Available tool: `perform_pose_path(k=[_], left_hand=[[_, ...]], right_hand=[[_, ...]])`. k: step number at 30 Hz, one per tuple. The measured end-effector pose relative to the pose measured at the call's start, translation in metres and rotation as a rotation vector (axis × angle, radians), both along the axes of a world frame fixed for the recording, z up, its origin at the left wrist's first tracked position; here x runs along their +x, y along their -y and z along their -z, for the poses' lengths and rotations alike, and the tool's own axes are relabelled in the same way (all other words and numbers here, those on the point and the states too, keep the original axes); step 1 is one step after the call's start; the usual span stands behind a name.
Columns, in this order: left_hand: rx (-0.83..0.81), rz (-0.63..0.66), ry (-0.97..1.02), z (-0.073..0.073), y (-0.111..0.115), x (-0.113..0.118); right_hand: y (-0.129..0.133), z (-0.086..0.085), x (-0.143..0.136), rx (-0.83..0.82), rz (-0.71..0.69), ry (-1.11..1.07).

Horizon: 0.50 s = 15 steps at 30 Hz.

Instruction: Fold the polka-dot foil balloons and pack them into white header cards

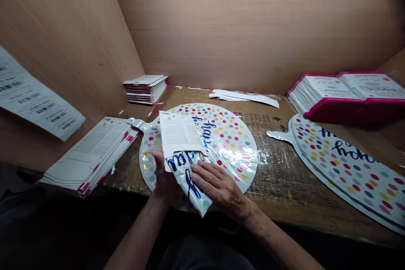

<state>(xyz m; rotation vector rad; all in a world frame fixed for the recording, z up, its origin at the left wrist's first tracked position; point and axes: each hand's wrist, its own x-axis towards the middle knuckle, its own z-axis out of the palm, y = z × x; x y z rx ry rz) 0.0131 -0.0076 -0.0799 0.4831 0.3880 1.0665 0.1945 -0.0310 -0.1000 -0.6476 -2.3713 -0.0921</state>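
Note:
A white printed paper envelope (181, 133) is tilted in front of me, gripped along its left side by my left hand (160, 177); the thumb shows and the other fingers are hidden behind. Out of its lower opening sticks a folded foil balloon (193, 183) with blue lettering. My right hand (218, 183) is closed over the balloon's right edge, fingers on top, thumb hidden. Beneath both hands lies a flat round foil balloon (234, 139) with coloured dots, its tail (137, 124) pointing left.
Envelopes are stacked at the left (79, 152), with a smaller stack of cards (147, 88) behind. White paper strips (243, 96) lie at the back. On the right, a pink box of packets (341, 107) stands behind more flat dotted balloons (351, 168). A barcode sheet (38, 101) hangs left.

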Motion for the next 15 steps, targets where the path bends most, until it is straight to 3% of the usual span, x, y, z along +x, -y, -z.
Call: perform_pose_path(k=[4,8,11,15], left_hand=[[-0.040,-0.104,0.090,0.001,-0.010,0.010],[-0.071,-0.078,-0.027,-0.002,-0.018,0.019],[-0.045,-0.143,-0.170,-0.003,-0.019,0.024],[-0.022,-0.218,-0.266,0.000,-0.010,0.035]], right_hand=[[-0.003,0.007,-0.004,-0.001,0.010,0.002],[-0.003,0.013,-0.004,0.011,0.053,0.017],[-0.003,0.009,-0.009,0.055,0.185,0.016],[-0.008,-0.008,-0.032,0.148,0.423,0.105]])
